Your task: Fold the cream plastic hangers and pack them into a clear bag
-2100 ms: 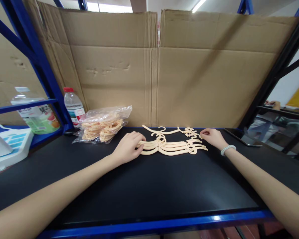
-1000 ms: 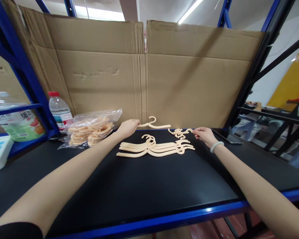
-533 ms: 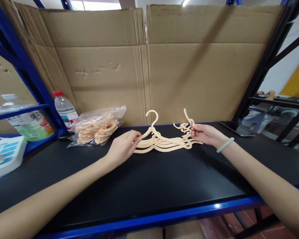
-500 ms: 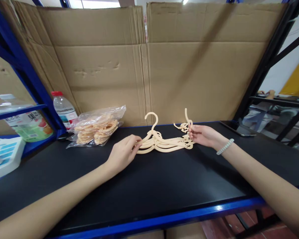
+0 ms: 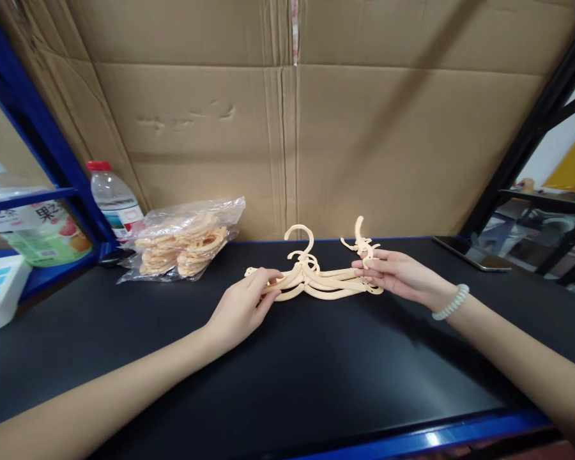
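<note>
A stack of cream plastic hangers lies on the black shelf top, with one hanger's hook standing up at the middle. My left hand pinches the left ends of the stack. My right hand grips the right ends, where a small cluster of cream hooks sticks up beside its fingers. A white bead bracelet sits on my right wrist.
A clear bag of more cream hangers lies at the back left, beside a water bottle and a drink bottle. Cardboard sheets wall the back. A phone lies at the back right. Blue shelf posts stand left.
My left hand fetched a single hanger from the back and laid it on the stack. Both hands then closed on the stack's two ends. The view dipped lower.
</note>
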A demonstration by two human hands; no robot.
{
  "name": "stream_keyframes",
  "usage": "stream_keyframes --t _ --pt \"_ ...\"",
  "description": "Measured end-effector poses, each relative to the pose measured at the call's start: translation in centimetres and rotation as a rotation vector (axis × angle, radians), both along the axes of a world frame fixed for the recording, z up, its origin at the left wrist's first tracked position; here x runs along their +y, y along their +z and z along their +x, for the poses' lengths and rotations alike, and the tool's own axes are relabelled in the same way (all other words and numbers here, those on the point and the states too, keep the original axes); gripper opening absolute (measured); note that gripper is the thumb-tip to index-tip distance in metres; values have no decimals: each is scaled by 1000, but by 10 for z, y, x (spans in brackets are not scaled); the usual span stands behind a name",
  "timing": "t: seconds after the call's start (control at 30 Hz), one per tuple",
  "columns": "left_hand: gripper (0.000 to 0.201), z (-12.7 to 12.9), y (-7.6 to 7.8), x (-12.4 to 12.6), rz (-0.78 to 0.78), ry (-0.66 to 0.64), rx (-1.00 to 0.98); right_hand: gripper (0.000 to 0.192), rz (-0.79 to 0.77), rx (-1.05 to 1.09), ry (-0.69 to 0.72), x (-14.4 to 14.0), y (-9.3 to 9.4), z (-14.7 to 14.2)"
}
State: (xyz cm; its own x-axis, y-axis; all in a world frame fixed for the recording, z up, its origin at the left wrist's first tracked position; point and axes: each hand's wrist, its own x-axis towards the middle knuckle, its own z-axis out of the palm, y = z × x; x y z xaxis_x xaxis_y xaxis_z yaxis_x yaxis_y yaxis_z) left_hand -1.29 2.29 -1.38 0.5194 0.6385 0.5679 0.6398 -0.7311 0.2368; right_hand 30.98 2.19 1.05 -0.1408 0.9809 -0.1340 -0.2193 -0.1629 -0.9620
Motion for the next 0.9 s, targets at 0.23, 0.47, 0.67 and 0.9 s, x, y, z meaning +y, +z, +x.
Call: stream_keyframes --t 0.23,0.47,0.67,0.9 --pt "20 0 2 -1 -21 -15 -8 21 94 -78 0 -3 -1 1" --pt "19 1 5 -2 7 -32 -19 24 118 -231 37 -5 3 2" --pt "18 1 5 -2 8 -32 -31 26 196 -212 115 -6 1 -1" --pt "17 2 4 -1 -8 -35 -41 26 207 -208 193 -5 0 2"
